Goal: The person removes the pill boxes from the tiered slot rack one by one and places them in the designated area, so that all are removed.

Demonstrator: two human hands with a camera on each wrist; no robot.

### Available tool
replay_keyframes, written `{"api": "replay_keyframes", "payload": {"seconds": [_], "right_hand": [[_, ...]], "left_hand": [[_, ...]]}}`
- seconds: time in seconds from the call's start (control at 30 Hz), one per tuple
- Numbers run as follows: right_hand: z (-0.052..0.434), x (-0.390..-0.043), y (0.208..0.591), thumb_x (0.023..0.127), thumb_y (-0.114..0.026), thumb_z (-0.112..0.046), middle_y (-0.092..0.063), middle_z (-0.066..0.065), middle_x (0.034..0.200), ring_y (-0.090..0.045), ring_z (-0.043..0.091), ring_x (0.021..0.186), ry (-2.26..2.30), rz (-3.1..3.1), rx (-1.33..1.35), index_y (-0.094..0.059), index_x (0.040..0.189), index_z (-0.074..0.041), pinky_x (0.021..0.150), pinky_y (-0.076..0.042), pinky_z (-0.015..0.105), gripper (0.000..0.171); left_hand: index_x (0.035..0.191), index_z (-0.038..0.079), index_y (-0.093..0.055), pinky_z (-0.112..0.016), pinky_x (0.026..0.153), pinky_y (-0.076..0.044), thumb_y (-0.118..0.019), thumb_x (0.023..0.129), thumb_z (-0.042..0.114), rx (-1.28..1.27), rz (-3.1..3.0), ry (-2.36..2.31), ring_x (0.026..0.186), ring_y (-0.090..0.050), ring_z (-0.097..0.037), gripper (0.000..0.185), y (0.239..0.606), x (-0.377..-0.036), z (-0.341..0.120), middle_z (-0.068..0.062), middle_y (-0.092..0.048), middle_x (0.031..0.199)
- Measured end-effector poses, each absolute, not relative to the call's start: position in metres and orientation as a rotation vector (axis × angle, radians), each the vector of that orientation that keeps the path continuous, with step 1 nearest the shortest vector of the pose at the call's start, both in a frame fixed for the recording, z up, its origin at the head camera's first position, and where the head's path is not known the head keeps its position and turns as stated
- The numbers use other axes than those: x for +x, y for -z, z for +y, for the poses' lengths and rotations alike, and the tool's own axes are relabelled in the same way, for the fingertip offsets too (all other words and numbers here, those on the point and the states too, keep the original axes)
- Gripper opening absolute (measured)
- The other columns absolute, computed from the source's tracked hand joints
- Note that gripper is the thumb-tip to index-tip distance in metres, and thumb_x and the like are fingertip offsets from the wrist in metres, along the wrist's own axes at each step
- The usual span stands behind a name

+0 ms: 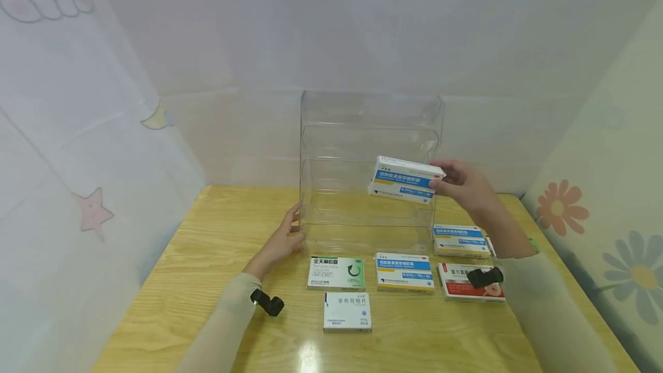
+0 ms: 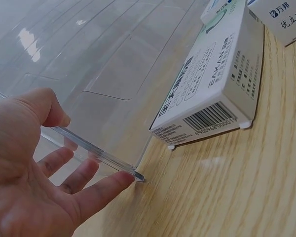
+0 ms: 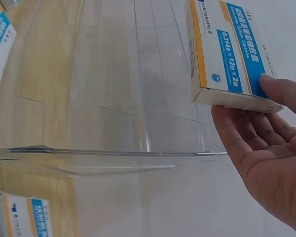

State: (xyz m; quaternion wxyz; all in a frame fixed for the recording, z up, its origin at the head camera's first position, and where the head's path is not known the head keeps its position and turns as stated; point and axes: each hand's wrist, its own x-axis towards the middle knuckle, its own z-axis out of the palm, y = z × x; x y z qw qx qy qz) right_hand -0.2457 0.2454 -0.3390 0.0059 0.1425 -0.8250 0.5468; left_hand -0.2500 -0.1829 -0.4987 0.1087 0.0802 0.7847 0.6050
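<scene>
My right hand grips the right end of a white, blue and orange medicine box, thumb on its printed face and fingers behind. The box is held tilted in front of the middle tiers of a clear plastic tiered rack. In the right wrist view the same medicine box is apart from the rack's side panel. My left hand is at the rack's lower left side. The left wrist view shows that hand pinching the side panel's edge between thumb and fingers.
In front of the rack lie a green-and-white box, a blue-and-white box and a white box. At the right are another blue-and-white box and a red-and-white box. A draped cloth hangs behind the wooden table.
</scene>
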Motion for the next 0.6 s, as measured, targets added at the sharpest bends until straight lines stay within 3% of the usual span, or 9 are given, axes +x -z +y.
{"api": "replay_keyframes", "payload": {"seconds": [0.33,0.6], "right_hand": [[0.251,-0.23,0.367,0.099,-0.067,-0.027,-0.067,0.005,0.125,-0.068,0.016,0.109,-1.866,-2.553,0.531,-0.05,0.141,-0.006,0.092,-0.055,0.024,0.051],[0.254,-0.211,0.386,0.098,-0.067,-0.036,-0.054,0.014,0.146,-0.065,0.021,0.115,-1.851,-2.675,0.406,-0.046,0.148,-0.01,0.094,-0.055,0.031,0.06]], "left_hand": [[0.162,0.038,-0.01,-0.049,0.092,-0.054,-0.052,0.098,0.006,0.237,2.307,-1.762,0.138,-0.034,-0.039,0.082,0.5,-0.256,-0.187,-0.014,-0.019,0.161],[0.164,0.031,-0.005,-0.057,0.097,-0.05,-0.05,0.1,0.005,0.244,2.249,-1.764,0.142,-0.026,-0.047,0.082,0.491,-0.248,-0.191,-0.018,-0.013,0.163]]}}
